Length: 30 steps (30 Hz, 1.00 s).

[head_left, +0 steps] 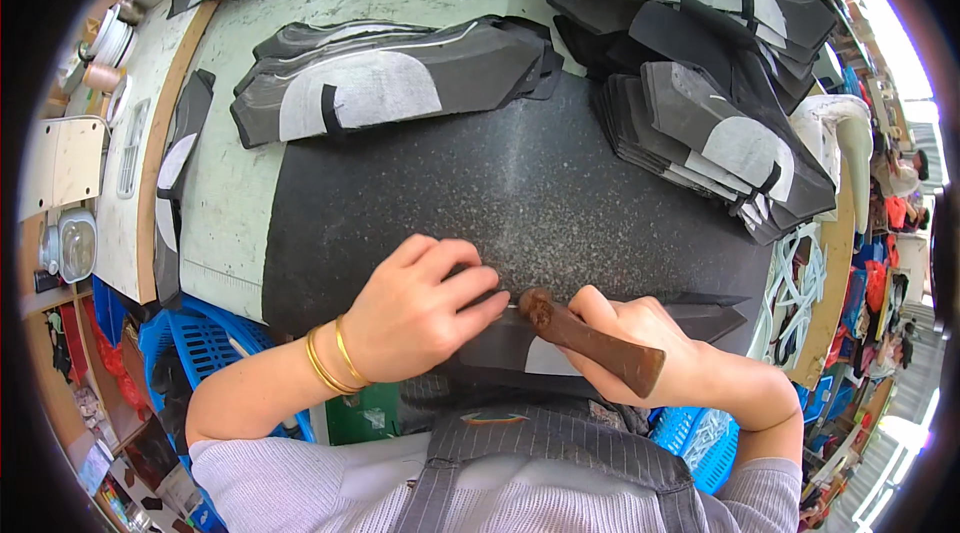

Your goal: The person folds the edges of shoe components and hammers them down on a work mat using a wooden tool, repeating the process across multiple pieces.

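1. Hands at the near edge of a dark speckled slab (520, 193) that lies on the bench (235, 203); both forearms enter from the lower edge.
2. Left hand (425, 308): fingers together, pressed flat on a dark cut piece (500, 348) with a white lining patch, apparently pinning it so it cannot slide on the slab. Two gold bangles (333, 358) sit at the wrist.
3. Right hand (640, 333): clamped around a brown wooden-handled tool (590, 338), handle angled back toward the body, working end just beside the left fingertips. The tip is hidden between the hands; probably a blade, but I cannot tell.
4. Cut piece: lies flat at the slab's near edge, partly under both hands, its pointed end (715, 318) jutting right.
5. Stacks of similar dark pieces with white patches: one pile (370, 83) at the far left of the slab, larger piles (720, 143) at far right, within reach yet off the working patch.
6. Blue plastic baskets (195, 343) stand below the bench edge.
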Tool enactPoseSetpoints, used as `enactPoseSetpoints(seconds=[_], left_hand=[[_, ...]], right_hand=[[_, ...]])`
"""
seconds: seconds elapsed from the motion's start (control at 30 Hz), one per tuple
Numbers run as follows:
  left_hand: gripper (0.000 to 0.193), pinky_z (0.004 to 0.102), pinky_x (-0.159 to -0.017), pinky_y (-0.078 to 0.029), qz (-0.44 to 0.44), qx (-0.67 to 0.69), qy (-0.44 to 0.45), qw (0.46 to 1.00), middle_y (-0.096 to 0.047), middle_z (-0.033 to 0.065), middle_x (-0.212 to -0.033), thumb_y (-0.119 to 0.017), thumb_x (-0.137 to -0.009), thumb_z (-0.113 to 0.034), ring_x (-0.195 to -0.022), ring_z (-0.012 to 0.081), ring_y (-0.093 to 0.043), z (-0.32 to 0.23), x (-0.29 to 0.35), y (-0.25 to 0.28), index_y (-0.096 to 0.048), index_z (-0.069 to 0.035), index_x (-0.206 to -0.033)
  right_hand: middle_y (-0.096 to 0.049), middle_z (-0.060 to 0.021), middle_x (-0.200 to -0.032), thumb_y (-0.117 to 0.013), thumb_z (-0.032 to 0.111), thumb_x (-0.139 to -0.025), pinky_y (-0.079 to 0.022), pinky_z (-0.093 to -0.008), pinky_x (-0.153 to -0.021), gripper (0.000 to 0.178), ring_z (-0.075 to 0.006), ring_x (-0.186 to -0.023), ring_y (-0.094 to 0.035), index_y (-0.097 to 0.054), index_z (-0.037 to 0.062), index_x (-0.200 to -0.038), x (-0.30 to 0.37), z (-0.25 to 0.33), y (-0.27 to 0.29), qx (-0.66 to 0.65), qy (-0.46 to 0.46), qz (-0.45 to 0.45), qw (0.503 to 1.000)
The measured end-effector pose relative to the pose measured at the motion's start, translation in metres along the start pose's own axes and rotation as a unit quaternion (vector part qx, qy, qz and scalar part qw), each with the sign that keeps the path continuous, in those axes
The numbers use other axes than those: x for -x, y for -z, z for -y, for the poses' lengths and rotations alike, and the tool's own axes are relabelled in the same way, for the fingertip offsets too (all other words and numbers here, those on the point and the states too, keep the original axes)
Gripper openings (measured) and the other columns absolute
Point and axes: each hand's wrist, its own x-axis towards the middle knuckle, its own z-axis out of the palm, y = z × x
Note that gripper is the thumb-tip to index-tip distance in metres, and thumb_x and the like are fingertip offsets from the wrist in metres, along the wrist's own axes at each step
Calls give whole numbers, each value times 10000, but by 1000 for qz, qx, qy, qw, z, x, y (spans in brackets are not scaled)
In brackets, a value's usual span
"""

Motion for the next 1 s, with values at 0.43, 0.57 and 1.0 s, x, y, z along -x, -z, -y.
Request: enactPoseSetpoints(seconds=[0.43,0.57,1.0], left_hand=[[296,315,-656,-422,-100,35,105,989,-614,-6,-857,-781,-599,-205,-844,198,-557,-1,11,-7,-691,-90,-856],[275,325,-679,-426,-62,63,133,987,-610,-14,-846,-788,-607,-179,-822,208,-529,-2,15,-7,-703,-102,-857],[195,312,-641,-415,-87,-59,93,990,-596,25,-868,-709,-664,-89,-793,192,-533,-19,21,-12,-671,-40,-850]], right_hand=[[-503,-154,-735,-595,48,-783,-456,-369,-413,312,-307,-510,-579,-488,-26,-1067,-12,-10,-20,-60,-51,51,996],[-501,-137,-563,-567,56,-819,-448,-399,-417,195,-343,-493,-587,-404,-18,-894,-9,-14,-23,-75,-105,61,990],[-573,-168,-708,-568,46,-826,-470,-367,-443,184,-328,-538,-602,-474,-20,-970,-27,-7,-7,-31,-81,32,996]])
